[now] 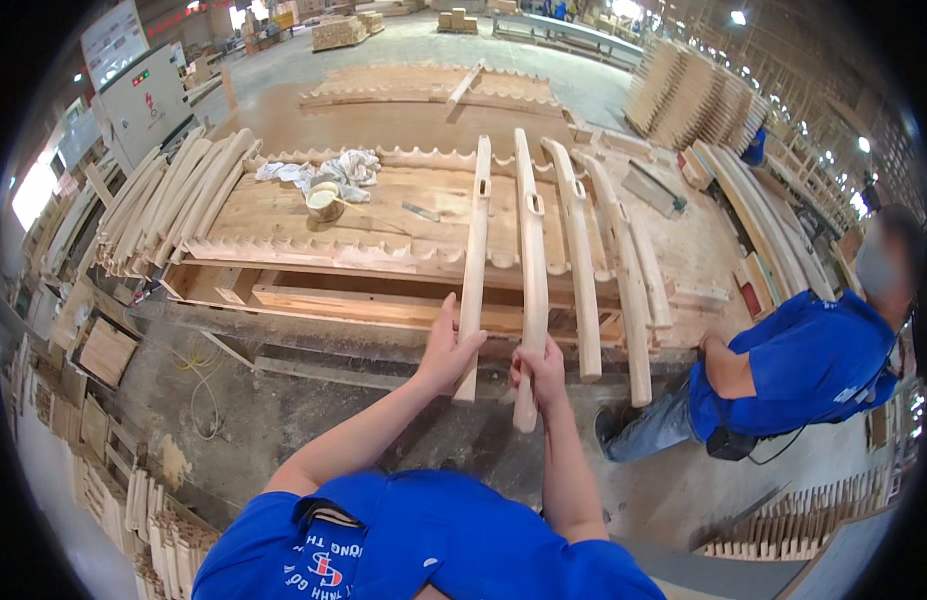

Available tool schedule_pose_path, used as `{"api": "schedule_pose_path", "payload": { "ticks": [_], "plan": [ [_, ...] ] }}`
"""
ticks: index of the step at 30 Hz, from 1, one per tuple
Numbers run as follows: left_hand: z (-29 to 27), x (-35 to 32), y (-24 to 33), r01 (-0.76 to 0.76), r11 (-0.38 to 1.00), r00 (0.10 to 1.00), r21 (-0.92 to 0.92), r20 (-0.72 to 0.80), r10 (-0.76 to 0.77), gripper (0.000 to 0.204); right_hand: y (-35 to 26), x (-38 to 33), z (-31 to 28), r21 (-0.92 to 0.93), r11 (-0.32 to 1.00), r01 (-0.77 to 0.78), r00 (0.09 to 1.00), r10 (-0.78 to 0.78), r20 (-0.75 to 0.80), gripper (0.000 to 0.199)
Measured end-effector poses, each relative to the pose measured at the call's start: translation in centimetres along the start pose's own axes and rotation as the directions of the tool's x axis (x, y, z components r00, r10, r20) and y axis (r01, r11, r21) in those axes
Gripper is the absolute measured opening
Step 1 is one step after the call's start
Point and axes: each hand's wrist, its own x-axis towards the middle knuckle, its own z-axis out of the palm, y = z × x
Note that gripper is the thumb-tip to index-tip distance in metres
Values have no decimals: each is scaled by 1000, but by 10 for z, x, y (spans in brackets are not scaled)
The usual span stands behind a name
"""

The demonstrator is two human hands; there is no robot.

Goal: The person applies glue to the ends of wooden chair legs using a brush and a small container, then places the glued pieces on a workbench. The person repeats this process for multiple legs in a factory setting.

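Firmly closed: both grips on wooden rails — left hand point(446, 352), right hand point(540, 372), rails point(532, 250).

Upper left: a tall pale grey control cabinet point(144, 100) stands on the workshop floor, its front carrying a small dark rectangular indicator panel point(141, 77) with red and green lights. Behind it, a white rectangular notice board point(114, 40) leans at an angle, printed with fine dark lines. Along the far wall runs a long red banner point(179, 17). No packages are visible.
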Motion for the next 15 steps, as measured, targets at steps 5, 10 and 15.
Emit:
{"api": "schedule_pose_path", "payload": {
  "ticks": [5,10,15],
  "plan": [
    [-11,23,63,-460,844,882,277,36,469,83,-16,-48,27,-157,981,112,991,-123,-61,57],
    [-3,17,152,-89,889,950,-449,229,211,80,-51,-65,57,-619,649,441,890,-404,210,67],
    [-79,19,192,34,845,915,-533,356,188,92,-165,-71,15,-812,-87,577,551,-693,465,51]
  ]
}}
